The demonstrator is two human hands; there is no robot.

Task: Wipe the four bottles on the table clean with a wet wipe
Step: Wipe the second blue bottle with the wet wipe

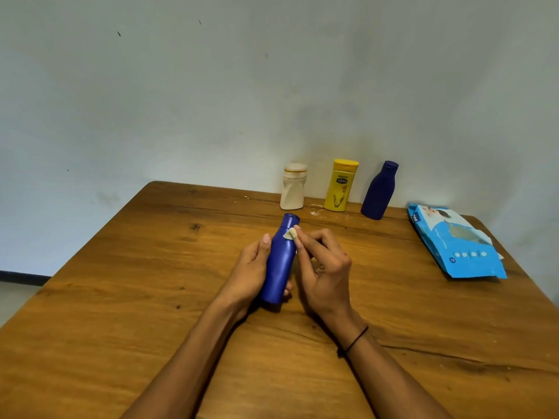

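Note:
My left hand (248,269) grips a slim blue bottle (279,261) tilted above the middle of the wooden table (121,297), cap pointing away from me. My right hand (325,267) pinches a small crumpled wet wipe (291,234) against the bottle's shoulder, just below the cap. Against the wall at the table's far edge stand a white bottle (292,187), a yellow bottle (340,186) and a dark blue bottle (379,192), all upright in a row.
A light blue wet wipe pack (453,243) lies flat near the table's right edge. A few white specks dot the wood in front of the yellow bottle. The wall runs along the table's far side.

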